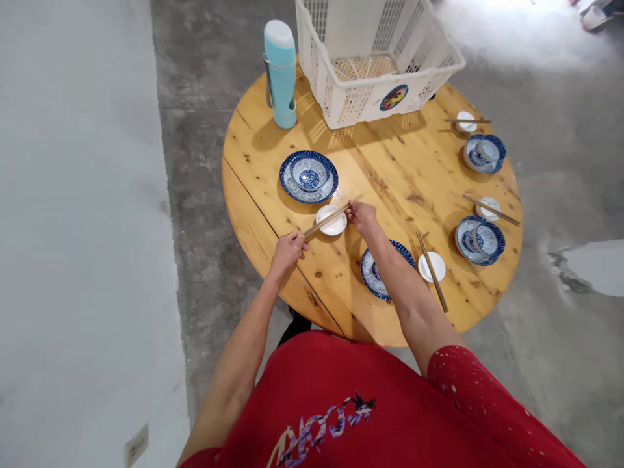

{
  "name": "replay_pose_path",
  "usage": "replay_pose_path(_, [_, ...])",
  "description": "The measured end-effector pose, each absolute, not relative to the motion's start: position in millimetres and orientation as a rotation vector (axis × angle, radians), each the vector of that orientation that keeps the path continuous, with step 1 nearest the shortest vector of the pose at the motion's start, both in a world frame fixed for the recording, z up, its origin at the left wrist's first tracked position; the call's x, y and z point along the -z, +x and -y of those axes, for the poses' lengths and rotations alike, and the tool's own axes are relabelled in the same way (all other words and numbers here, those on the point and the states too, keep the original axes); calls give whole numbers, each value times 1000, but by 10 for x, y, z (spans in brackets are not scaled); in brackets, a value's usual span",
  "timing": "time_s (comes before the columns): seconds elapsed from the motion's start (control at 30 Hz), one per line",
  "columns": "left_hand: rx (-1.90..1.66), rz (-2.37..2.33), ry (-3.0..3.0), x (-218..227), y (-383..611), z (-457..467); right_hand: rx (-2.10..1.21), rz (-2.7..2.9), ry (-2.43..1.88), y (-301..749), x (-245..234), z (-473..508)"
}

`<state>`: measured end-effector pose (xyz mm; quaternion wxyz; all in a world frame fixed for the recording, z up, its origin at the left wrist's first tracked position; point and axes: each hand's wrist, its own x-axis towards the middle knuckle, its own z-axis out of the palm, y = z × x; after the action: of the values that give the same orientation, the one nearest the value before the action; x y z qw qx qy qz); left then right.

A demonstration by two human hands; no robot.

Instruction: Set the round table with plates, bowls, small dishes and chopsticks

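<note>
A pair of wooden chopsticks [325, 221] lies across a small white dish [333, 227] on the round table. My left hand [289, 250] pinches the chopsticks at their lower left end. Towards the upper right end, my right hand [361, 214] has its fingers closed around them. Just beyond the dish, a blue-and-white bowl [310, 175] rests on a patterned plate [286, 188]. My right forearm partly hides another blue-and-white plate [402, 250]. Beside that plate, a second pair of chopsticks [431, 268] lies over a white dish [439, 265].
The wooden table [341, 279] carries a white plastic crate [336, 97] at the back and a light-blue bottle [281, 78] to its left. Along the right edge are stacked bowls [480, 240], more bowls [483, 154], and small dishes [467, 121] with chopsticks across them.
</note>
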<state>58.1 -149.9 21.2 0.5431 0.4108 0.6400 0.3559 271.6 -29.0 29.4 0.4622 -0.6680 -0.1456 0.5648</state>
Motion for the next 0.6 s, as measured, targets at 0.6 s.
replay_pose_path(0.6, [-852, -1509, 996, -176, 654, 1530, -1393, 362, -1584, 2763, -199, 305])
